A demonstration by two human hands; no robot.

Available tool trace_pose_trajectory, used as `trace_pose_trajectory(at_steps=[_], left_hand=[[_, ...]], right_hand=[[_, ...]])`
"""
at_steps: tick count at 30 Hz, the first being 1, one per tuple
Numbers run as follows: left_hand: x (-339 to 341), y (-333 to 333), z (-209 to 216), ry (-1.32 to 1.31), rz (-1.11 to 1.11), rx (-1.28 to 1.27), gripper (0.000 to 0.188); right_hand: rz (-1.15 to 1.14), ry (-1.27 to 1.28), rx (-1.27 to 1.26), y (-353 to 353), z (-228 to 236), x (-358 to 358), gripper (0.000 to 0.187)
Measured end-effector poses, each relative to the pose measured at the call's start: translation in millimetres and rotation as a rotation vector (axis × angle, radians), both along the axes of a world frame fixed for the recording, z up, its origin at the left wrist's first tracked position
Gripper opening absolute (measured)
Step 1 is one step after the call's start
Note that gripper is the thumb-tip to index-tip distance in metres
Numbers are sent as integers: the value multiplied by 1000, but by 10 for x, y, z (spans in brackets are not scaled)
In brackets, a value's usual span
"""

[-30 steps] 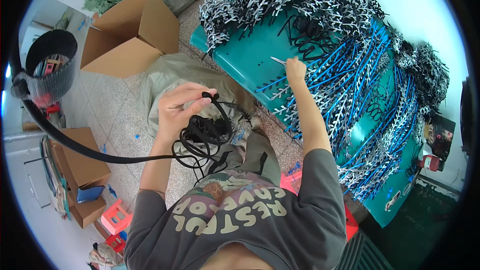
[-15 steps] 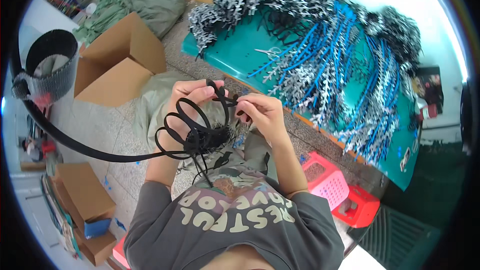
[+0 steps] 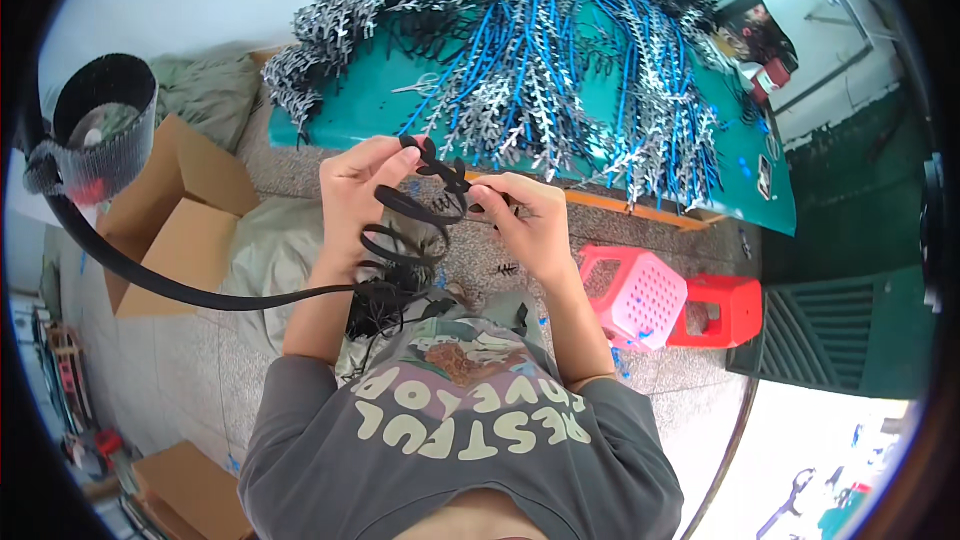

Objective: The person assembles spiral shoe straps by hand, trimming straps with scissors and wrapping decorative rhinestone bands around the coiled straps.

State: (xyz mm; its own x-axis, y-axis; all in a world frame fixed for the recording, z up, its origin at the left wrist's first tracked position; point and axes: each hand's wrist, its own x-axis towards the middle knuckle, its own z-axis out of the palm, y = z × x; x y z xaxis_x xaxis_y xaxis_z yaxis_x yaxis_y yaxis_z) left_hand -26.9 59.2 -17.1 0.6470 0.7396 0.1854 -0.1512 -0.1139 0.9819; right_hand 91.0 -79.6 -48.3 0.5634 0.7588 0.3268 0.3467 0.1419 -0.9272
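Between my two hands runs a thin black strip with small leaf-like lobes point(image 3: 437, 168). My left hand point(image 3: 362, 198) pinches its upper end between thumb and fingertips. Thumb and fingers of my right hand point(image 3: 527, 223) close on its other end, a little lower and to the right. Loose coils of black band point(image 3: 407, 243) hang below and between the hands, over my lap. Beneath them lies a dark, frayed-looking bundle point(image 3: 375, 315), partly hidden by my left forearm. A long black band point(image 3: 215, 297) curves in from the left and meets the coils.
A green table point(image 3: 340, 120) ahead bears silver-black leafy sprays with blue stems point(image 3: 540, 70) and white-handled scissors point(image 3: 425, 86). Pink point(image 3: 640, 300) and red point(image 3: 722, 312) stools stand right. An open cardboard box point(image 3: 190, 250) is left. A dark ring-shaped strap point(image 3: 105, 125) hangs close by, upper left.
The view has turned rightward, so the table and stools appear farther left and higher. My hands remain on the strip, and its coils hang lower and closer together.
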Motion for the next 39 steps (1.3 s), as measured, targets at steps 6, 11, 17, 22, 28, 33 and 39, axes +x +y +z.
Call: trace_pose_trajectory(at_steps=[6,11,17,22,28,33,39], left_hand=[[321,-405,34,-94,-54,173,12],[594,-812,38,-161,-49,462,11],[818,-1365,23,-167,-23,450,8],[899,-1714,-39,-265,-43,103,10],[901,-1892,-25,-214,-26,646,13],[909,-1932,-59,-256,-48,686,14],[924,-1948,-59,-265,-54,769,14]], right_hand=[[-104,-168,72,-499,87,177,10],[-177,-265,72,-944,85,377,12],[-182,-241,82,-1469,88,520,14],[-160,-230,100,-1784,99,560,13],[-158,-249,150,-2022,15,608,14],[-134,-180,144,-2125,2,604,15],[-79,-98,96,-2187,-21,632,17]])
